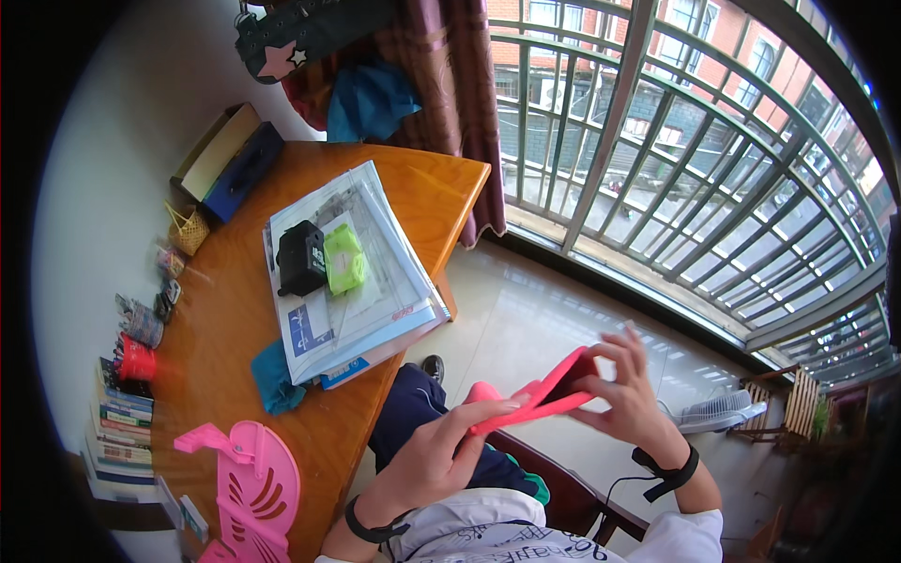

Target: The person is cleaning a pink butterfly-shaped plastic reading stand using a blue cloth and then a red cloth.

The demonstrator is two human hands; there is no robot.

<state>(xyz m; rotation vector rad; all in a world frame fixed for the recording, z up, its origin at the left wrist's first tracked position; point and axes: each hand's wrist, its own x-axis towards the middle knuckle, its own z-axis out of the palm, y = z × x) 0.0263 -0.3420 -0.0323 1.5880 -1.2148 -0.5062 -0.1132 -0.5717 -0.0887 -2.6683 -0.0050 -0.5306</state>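
Observation:
A bright pink piece of fabric, folded or pouch-like with a dark inside point(549, 401), is stretched between my two hands above my lap. My left hand point(450, 443) pinches its near left end between thumb and fingers. At its right end, my right hand point(616, 387) grips the edge, with some fingers raised and the dark opening facing that hand. Both wrists wear black straps. Left of my hands, a wooden desk point(211, 302) carries a stack of papers and folders point(380, 310), topped by a black case point(303, 258) and a green soft packet point(345, 260).
A pink plastic stand point(257, 485), a teal cloth point(276, 380), books point(127, 436), a red pen holder point(137, 357) and a small woven basket point(188, 230) are on the desk. A barred window point(676, 162) is beyond; a white fan point(718, 410) stands at right.

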